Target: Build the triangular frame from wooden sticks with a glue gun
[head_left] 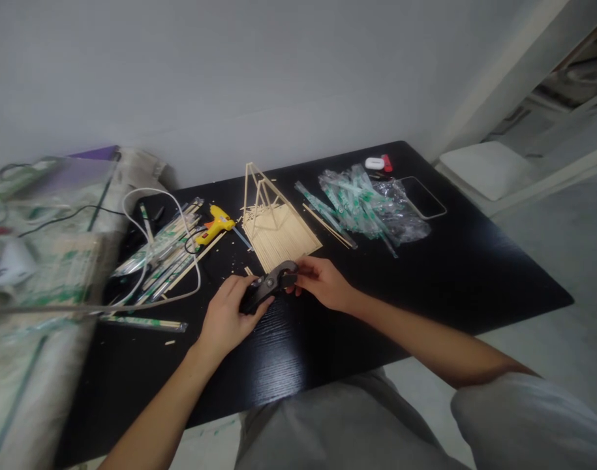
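Lying leftmost on the glossy black wood-grain table [400, 287]: thin wooden sticks in clear-and-green film [168, 254], overlapped by a white cable [198, 264]. Next, yellow plastic glue gun [217, 225], cord partly lost among sticks. Left hand [229, 313] curled firmly round a dark cutting tool [271, 282], grips mostly hidden by the palm. Just beyond it, flat stick base [283, 241] with slender triangular frames; near corner close behind the tool. Right hand [322, 281], fingers drawn together at the tool's head; cannot tell what they pinch. Further right, crinkled empty wrappers [352, 199], contents indistinct.
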`<state>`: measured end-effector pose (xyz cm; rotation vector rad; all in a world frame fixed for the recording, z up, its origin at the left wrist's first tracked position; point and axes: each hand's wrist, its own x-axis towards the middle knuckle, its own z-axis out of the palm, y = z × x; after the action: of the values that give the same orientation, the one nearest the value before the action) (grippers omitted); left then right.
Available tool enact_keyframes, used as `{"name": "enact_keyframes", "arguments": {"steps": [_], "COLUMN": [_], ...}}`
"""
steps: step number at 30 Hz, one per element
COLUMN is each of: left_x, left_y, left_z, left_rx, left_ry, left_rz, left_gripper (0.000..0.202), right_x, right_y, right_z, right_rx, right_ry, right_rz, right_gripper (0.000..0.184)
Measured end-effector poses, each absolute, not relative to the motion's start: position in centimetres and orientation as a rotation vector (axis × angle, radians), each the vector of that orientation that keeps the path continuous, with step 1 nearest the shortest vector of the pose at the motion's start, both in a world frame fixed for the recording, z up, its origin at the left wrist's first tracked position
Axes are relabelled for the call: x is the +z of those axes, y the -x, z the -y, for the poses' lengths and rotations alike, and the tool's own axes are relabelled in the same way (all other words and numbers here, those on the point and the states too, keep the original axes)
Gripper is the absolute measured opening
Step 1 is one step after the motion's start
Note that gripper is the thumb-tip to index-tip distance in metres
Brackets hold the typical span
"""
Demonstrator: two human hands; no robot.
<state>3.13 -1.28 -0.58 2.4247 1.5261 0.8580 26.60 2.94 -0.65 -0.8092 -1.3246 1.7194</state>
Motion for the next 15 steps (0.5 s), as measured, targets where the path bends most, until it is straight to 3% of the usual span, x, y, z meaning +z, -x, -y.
{"name": "enact_keyframes", "arguments": {"steps": [15], "left_x": [-0.52], "left_y": [-3.08], "left_z": [1.17], "left_rx": [0.845], "left_ry": [-2.435], "left_rz": [-1.464], "left_gripper": [0.03], "right_x": [-0.86], "right_y": [-26.75], "right_z": [-2.96], "right_rx": [1.683], "right_ry": [0.855], "right_rz": [1.378], "right_gripper": [0.035]}}
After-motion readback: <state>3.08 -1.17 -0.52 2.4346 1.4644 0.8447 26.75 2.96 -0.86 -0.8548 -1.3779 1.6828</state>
